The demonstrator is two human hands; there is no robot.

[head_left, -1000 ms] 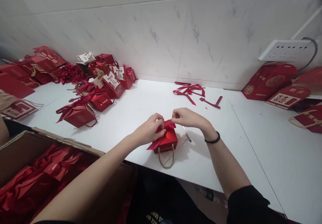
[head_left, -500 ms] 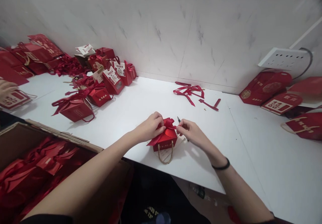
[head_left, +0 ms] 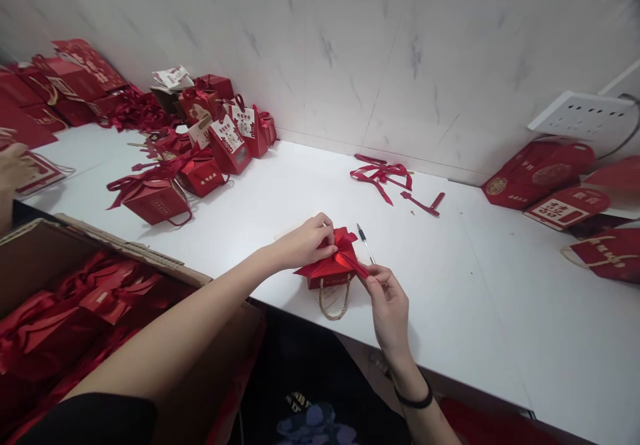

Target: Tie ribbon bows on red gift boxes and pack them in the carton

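A small red gift box (head_left: 327, 276) with a twisted rope handle (head_left: 334, 313) rests near the table's front edge. Red ribbon (head_left: 344, 239) is gathered in a bow on its top. My left hand (head_left: 313, 241) pinches the bow from the left side. Low on the right, my right hand (head_left: 387, 298) grips a ribbon end, which is stretched from the bow toward me. Just behind that hand a pen (head_left: 365, 243) lies on the table. Part of the box top is hidden under the bow and my left fingers.
A cardboard carton (head_left: 135, 251) of ribboned red boxes stands at lower left. Finished-looking gift boxes (head_left: 155, 199) cluster at back left. Loose ribbons (head_left: 384, 175) lie by the wall. Red boxes (head_left: 537, 168) and a power strip (head_left: 583, 115) are at right. Another person's hand (head_left: 13, 165) shows far left.
My right hand has moved down and toward me, drawing the ribbon end out taut. The pen is now more visible. My left hand stays at the bow, and the view has shifted slightly.
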